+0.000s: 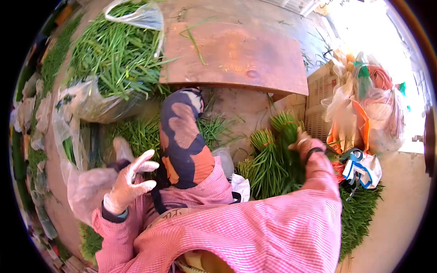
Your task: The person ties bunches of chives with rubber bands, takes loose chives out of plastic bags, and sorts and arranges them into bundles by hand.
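My left hand [132,179], in a thin clear glove, is raised over my lap with its fingers apart and nothing in it. My right hand [308,146] reaches out to the right, its fingers closed around the side of a bundle of chives [291,157]; the fingertips are partly hidden. Beside that bundle, on the left, lies another chive bundle [265,159] with its pale cut ends upward and a band around it. Loose chives [114,54] are heaped in an open plastic bag [98,107] at the upper left.
A low wooden board [236,54] stands in front of me with a few stray leaves on it. To the right are a plastic crate [318,104], bulging plastic bags [382,109] and more chives [357,223]. My patterned trouser leg [184,136] is in the middle.
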{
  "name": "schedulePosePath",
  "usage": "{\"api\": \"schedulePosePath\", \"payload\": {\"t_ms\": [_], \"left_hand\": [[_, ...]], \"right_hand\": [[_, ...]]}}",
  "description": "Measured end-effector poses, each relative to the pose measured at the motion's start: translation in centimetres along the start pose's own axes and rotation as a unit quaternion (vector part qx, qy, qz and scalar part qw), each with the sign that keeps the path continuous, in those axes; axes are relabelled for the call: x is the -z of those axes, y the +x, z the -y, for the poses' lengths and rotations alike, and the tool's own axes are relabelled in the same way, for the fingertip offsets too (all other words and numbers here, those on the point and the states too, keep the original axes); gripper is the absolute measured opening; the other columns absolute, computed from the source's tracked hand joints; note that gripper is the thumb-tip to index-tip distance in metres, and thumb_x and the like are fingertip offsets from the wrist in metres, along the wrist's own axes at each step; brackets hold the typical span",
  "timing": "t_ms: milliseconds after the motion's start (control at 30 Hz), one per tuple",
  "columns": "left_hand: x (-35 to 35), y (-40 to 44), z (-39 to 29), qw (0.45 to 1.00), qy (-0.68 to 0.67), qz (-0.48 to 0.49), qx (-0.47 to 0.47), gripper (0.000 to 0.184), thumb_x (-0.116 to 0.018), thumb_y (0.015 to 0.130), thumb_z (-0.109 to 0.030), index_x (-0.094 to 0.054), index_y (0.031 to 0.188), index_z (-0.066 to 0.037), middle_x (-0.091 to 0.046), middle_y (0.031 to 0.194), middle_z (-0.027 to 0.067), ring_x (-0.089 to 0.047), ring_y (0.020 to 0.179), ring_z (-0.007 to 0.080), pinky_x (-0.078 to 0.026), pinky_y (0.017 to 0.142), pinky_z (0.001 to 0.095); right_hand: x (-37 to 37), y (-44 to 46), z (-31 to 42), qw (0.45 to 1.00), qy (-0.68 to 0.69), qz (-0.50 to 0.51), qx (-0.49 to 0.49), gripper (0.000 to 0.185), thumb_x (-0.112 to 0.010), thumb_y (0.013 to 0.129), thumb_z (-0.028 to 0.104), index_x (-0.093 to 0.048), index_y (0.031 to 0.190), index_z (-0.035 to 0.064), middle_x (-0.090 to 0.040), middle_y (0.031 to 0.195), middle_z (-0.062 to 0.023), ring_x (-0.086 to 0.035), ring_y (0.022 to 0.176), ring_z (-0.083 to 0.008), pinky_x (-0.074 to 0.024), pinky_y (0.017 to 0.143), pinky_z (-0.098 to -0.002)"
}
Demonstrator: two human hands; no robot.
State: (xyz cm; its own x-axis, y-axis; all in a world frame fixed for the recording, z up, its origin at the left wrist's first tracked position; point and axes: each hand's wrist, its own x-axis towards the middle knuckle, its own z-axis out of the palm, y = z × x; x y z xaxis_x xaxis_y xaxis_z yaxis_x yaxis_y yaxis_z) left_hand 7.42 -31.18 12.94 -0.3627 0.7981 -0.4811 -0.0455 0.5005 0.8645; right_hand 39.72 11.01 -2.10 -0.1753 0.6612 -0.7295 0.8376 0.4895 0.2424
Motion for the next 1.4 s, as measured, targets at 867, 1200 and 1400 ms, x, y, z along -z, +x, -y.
{"api": "schedulePosePath", "payload": {"t_ms": [867,1200,1400], "left_hand": [[0.7,-0.3,2.9,0.966,0.257,0.002,-0.025,0.07,-0.069,0.066,-0.009,-0.039,0.129,-0.006,-0.057,0.108,0.0146,-0.055,0.099,0.0237,-0.041,0.088,0.0323],[1.5,-0.2,3.4,0.971,0.236,-0.024,0.003,0.066,-0.068,0.067,-0.01,-0.041,0.126,-0.003,-0.059,0.104,0.015,-0.057,0.097,0.0226,-0.042,0.087,0.0305],[2.5,2.4,4.1,0.984,0.151,-0.07,-0.06,0.057,-0.065,0.069,-0.009,-0.046,0.123,-0.003,-0.061,0.098,0.0119,-0.058,0.09,0.0195,-0.042,0.084,0.0294]], "right_hand": [[-3.3,-5.3,-10.6,0.934,0.113,-0.323,-0.105,0.021,-0.054,0.081,0.025,-0.065,0.098,0.0213,-0.063,0.091,-0.0143,-0.06,0.088,-0.0269,-0.0464,0.079,-0.0363],[-5.2,-4.5,-15.3,0.935,0.09,-0.309,-0.147,0.021,-0.053,0.084,0.023,-0.063,0.101,0.0179,-0.062,0.088,-0.0155,-0.06,0.085,-0.027,-0.0464,0.076,-0.0349],[0.5,-7.2,-10.0,0.849,0.305,-0.427,-0.062,0.023,-0.048,0.086,0.025,-0.059,0.104,0.0138,-0.061,0.096,-0.0136,-0.057,0.089,-0.0313,-0.0444,0.078,-0.0373]]}}
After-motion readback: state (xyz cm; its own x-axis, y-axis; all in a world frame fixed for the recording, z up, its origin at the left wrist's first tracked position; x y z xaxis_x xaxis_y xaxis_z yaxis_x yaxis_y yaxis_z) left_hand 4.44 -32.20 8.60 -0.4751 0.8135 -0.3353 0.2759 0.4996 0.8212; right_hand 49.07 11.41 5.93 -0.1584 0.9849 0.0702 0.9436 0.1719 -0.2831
